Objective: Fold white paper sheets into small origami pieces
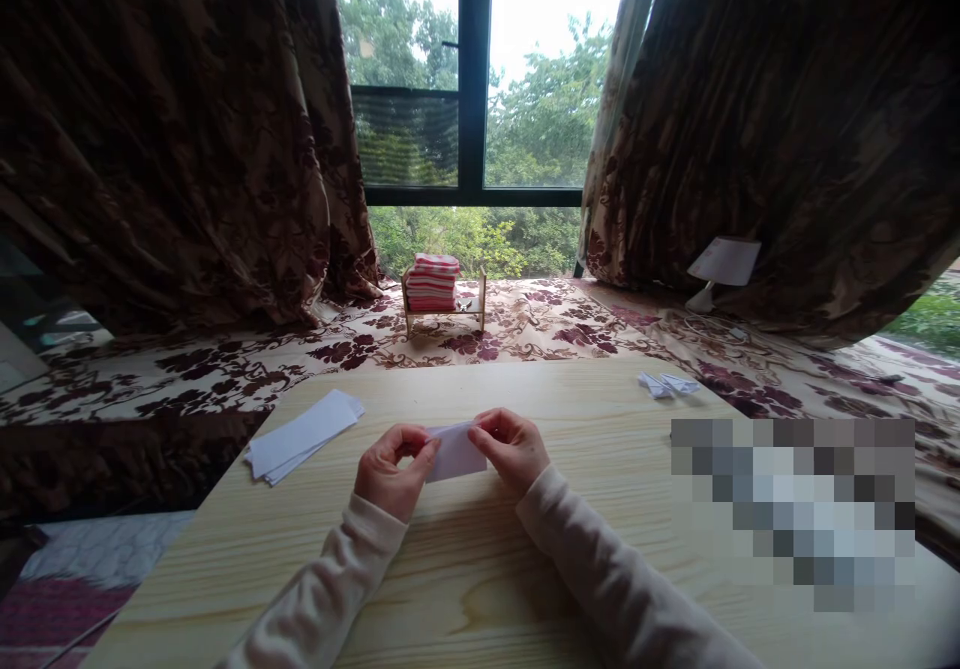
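Note:
A small folded white paper (456, 452) is held just above the light wooden table (465, 569), between both hands. My left hand (391, 471) pinches its left edge with curled fingers. My right hand (512, 447) pinches its right edge, fingers closed over the top. Both arms wear cream sleeves. A stack of white paper strips (301, 436) lies on the table to the left of my hands. Two small folded white paper pieces (666, 384) rest near the table's far right edge.
A small wooden rack (444, 309) with a red-and-white striped cloth stack (432, 282) stands on the floral-covered ledge by the window. A white lamp (721, 267) leans at the right. Dark floral curtains hang on both sides. A blurred patch covers the table's right part.

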A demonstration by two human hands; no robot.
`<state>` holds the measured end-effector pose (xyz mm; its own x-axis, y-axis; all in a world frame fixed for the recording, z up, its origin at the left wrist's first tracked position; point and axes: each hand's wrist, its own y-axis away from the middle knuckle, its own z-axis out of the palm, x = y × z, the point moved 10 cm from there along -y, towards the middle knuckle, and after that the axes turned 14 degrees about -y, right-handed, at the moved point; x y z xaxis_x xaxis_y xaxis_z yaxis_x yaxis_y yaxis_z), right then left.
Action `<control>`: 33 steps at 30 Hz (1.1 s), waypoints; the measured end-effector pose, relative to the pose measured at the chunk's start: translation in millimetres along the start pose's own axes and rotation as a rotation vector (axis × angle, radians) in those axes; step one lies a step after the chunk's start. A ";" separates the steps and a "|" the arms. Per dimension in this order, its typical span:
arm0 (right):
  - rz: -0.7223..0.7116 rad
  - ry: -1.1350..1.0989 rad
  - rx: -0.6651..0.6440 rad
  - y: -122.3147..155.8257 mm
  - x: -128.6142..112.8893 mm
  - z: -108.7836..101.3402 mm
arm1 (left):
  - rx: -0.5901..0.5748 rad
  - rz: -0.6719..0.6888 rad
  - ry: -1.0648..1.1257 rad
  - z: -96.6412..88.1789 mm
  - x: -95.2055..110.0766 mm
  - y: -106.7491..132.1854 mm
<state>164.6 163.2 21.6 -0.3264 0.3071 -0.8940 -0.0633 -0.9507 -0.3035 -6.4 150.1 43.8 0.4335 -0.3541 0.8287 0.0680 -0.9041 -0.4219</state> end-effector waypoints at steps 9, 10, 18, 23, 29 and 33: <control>-0.047 0.074 0.017 1.8 -4.7 -0.4 | 0.037 -0.032 0.050 -0.5 -6.4 0.2; -0.041 0.078 0.021 1.8 -3.8 -0.6 | 0.032 -0.036 0.056 -0.4 -6.9 -0.2; -0.065 0.091 0.091 2.1 2.4 -4.5 | -0.033 0.003 -0.008 -1.1 0.5 -1.9; -0.013 0.073 0.041 0.0 6.0 -2.5 | -0.003 0.083 -0.107 -4.2 10.1 0.7; 0.076 -0.036 0.006 -2.1 12.6 -0.6 | 0.003 0.080 -0.082 -1.1 10.4 0.7; 0.069 -0.027 0.061 -1.2 9.9 -5.5 | -0.009 -0.051 0.162 4.6 -3.2 -0.6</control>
<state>166.6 167.7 11.2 -0.3572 0.2408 -0.9024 -0.0972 -0.9705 -0.2205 -3.7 152.9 39.8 0.2789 -0.3408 0.8978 0.0781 -0.9237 -0.3749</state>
